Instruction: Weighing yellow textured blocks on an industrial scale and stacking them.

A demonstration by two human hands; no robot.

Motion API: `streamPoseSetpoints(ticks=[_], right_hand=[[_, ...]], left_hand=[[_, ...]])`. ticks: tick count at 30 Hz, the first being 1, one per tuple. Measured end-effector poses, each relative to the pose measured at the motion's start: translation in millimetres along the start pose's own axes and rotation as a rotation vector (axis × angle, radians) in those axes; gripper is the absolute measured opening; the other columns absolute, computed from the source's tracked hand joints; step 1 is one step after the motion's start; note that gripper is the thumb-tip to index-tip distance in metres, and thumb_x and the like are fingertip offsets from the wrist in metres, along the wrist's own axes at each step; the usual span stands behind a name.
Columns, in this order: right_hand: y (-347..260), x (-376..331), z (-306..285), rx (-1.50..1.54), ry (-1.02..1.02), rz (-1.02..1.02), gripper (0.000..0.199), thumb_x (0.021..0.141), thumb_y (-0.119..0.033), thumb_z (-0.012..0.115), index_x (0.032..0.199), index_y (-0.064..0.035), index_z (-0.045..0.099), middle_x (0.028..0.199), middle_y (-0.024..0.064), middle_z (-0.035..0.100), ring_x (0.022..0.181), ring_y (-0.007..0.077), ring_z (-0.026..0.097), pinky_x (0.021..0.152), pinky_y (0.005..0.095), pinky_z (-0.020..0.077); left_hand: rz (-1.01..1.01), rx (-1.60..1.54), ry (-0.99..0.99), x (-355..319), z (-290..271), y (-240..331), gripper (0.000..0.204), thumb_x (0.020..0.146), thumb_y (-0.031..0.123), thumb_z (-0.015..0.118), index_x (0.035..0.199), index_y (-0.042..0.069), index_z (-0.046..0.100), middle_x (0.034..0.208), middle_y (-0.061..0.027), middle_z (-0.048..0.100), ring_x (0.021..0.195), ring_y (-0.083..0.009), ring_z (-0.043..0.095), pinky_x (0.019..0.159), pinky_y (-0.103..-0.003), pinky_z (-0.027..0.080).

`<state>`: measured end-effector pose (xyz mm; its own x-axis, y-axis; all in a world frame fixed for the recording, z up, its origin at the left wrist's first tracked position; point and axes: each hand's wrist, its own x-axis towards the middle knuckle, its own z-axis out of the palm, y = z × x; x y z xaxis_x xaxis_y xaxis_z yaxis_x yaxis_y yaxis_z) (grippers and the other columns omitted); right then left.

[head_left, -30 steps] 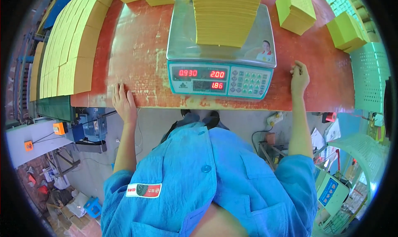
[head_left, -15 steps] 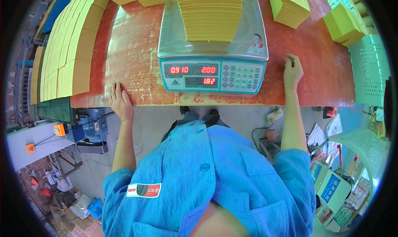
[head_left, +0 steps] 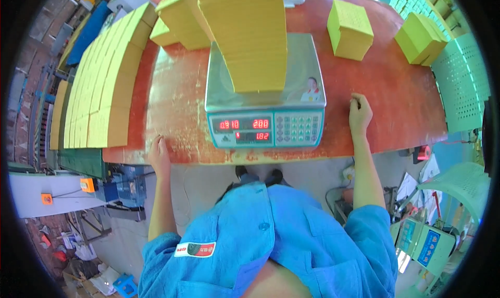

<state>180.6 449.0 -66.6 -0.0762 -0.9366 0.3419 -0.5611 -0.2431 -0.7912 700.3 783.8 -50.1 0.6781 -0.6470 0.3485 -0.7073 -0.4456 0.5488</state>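
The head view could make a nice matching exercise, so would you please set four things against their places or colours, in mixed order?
Things:
1. Digital scale
2. Tall stack of yellow paper
3. Left hand
4. Right hand

Places or colours:
A. On the metal weighing platform
B. To the right of the scale
C. Teal, with lit red digits
D. At the near edge of the red table, left of the scale

Pairs: 1-C, 2-A, 3-D, 4-B

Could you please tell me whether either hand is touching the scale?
No, the scale stands between the left hand and right hand, touching neither.
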Motion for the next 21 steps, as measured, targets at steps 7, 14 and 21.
streamPoseSetpoints(ticks=[7,14,21], right_hand=[[0,-1,-7,-0.073,-0.012,-0.061,0.015,0.087,-0.003,0.057,0.099,-0.0016,0.066,0.096,0.0136,0.067,0.088,0.0252,0.065,0.080,0.0329,0.0504],[-11,-1,-2,0.012,-0.007,-0.018,0.015,0.086,-0.001,0.057,0.099,-0.0015,0.065,0.093,0.0130,0.067,0.086,0.0242,0.065,0.078,0.0328,0.0503],[-10,-1,-5,0.029,0.034,-0.050,0.014,0.085,-0.001,0.058,0.098,-0.0021,0.065,0.092,0.0133,0.066,0.084,0.0242,0.065,0.076,0.0321,0.0502]], left_hand=[[0.625,-0.529,-0.005,100,-82,276,0.020,0.087,-0.003,0.058,0.105,-0.001,0.066,0.121,-0.0130,0.064,0.116,-0.0219,0.058,0.097,-0.030,0.044],[0.759,-0.579,-0.392,202,-64,366,0.022,0.083,0.015,0.070,0.102,0.006,0.069,0.110,-0.0017,0.067,0.100,-0.0122,0.061,0.089,-0.028,0.045],[0.738,-0.405,-0.438,223,-41,376,0.017,0.084,0.017,0.070,0.095,0.004,0.070,0.100,-0.0009,0.068,0.090,-0.0106,0.059,0.080,-0.027,0.045]])
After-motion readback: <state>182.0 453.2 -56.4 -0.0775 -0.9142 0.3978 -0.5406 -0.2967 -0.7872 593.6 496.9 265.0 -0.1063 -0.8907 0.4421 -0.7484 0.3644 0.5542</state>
